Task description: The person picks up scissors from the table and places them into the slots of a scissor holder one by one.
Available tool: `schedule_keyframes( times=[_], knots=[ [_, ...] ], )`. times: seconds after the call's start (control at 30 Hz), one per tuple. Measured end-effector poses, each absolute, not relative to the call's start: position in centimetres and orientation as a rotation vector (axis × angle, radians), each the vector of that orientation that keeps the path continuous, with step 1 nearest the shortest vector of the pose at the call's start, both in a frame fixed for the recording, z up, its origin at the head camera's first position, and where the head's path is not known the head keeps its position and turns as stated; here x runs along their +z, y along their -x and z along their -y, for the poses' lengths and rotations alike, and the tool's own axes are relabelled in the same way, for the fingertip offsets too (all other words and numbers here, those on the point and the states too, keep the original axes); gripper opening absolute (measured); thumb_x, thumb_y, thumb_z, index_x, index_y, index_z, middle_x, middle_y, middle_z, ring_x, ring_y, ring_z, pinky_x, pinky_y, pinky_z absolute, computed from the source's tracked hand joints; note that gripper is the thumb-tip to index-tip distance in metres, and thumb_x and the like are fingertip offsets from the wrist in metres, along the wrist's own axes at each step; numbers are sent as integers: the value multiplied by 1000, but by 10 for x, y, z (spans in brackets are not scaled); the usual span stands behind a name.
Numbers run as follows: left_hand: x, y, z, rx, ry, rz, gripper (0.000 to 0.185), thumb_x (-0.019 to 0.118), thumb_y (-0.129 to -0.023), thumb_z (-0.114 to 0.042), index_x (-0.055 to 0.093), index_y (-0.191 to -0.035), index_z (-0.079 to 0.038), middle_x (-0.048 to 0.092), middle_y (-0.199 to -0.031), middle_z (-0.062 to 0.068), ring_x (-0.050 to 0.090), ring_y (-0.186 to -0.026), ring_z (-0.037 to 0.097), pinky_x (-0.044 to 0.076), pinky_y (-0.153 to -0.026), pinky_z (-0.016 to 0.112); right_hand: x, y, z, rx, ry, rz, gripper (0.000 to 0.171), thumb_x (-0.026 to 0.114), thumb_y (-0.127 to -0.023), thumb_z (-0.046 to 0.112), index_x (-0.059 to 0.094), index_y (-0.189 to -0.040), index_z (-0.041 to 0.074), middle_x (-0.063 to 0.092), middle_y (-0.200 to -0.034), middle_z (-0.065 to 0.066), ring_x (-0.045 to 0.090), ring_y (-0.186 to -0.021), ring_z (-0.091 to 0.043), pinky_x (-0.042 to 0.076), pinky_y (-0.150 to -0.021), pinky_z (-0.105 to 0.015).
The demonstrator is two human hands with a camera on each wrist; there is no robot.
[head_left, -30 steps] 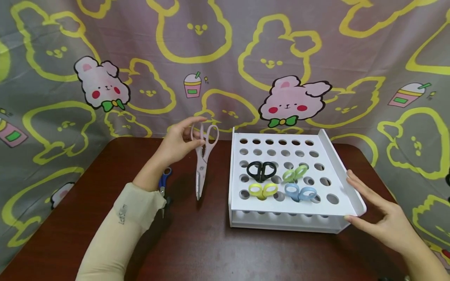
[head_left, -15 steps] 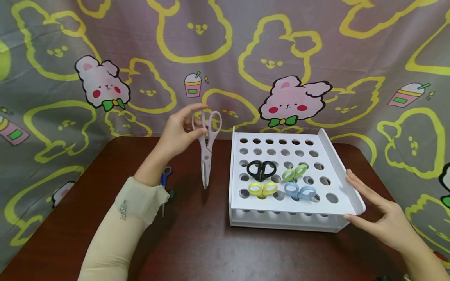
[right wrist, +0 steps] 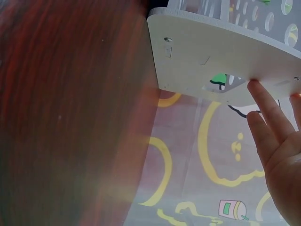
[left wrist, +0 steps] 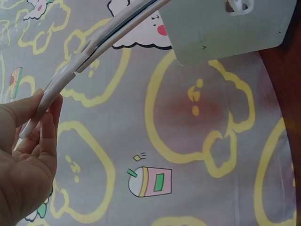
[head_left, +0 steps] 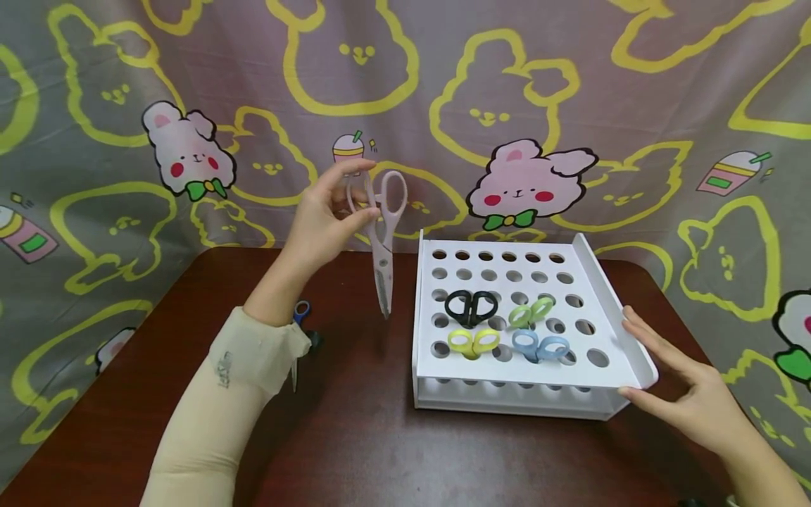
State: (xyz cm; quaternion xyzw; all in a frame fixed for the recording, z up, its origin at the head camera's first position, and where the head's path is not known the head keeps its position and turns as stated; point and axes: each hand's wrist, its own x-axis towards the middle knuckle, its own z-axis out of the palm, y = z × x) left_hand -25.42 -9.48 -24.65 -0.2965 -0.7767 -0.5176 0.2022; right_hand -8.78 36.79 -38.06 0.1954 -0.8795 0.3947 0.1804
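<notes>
In the head view my left hand point(head_left: 319, 222) pinches one handle loop of pale pink scissors point(head_left: 383, 257), points down, raised above the table left of the rack. The left wrist view shows thumb and fingers on the handle of these scissors point(left wrist: 77, 68). My right hand point(head_left: 693, 398) touches the right side of a white rack point(head_left: 494, 374) full of round holes, thumb at its front corner. In the right wrist view its extended fingers point(right wrist: 270, 110) meet the outer panel. Black point(head_left: 469, 313), light green point(head_left: 521, 315), yellow point(head_left: 472, 348) and light blue scissors handles point(head_left: 534, 349) stick up from the rack.
Blue-handled scissors point(head_left: 296, 318) lie on the dark red-brown table point(head_left: 355, 436), partly behind the left sleeve point(head_left: 209, 394), beside a small dark piece point(head_left: 313, 340). A patterned curtain point(head_left: 405, 84) hangs behind the table.
My left hand has lifted the pink scissors higher and slightly to the right. The right hand and the rack stay in place.
</notes>
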Motion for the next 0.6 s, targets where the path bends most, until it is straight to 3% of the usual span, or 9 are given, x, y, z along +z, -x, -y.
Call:
schedule_keyframes(
  times=[0.13,0.4,0.6],
  knots=[
    [-240,255,89,-1446,846,2172,56,75,-86,1,57,-137,-14,70,-85,14,51,-56,12,39,-53,21,-379,86,-368,1123,-477,2538,97,85,-59,-18,45,-146,-2,35,-159,-12,30,-148,-3,28,-108,-5],
    [-227,257,77,-1477,838,2195,55,74,-87,0,56,-137,-14,73,-92,19,61,-66,13,44,-58,21,-381,86,-368,1111,-499,2511,96,85,-58,-19,46,-145,-3,37,-158,-14,31,-147,-1,27,-109,-5],
    [-221,259,68,-1476,894,2116,52,76,-84,3,56,-132,-5,72,-86,18,62,-64,15,45,-57,22,-380,86,-368,1109,-494,2523,96,85,-59,-18,46,-145,-3,36,-159,-13,30,-148,-3,27,-109,-5]
  ],
)
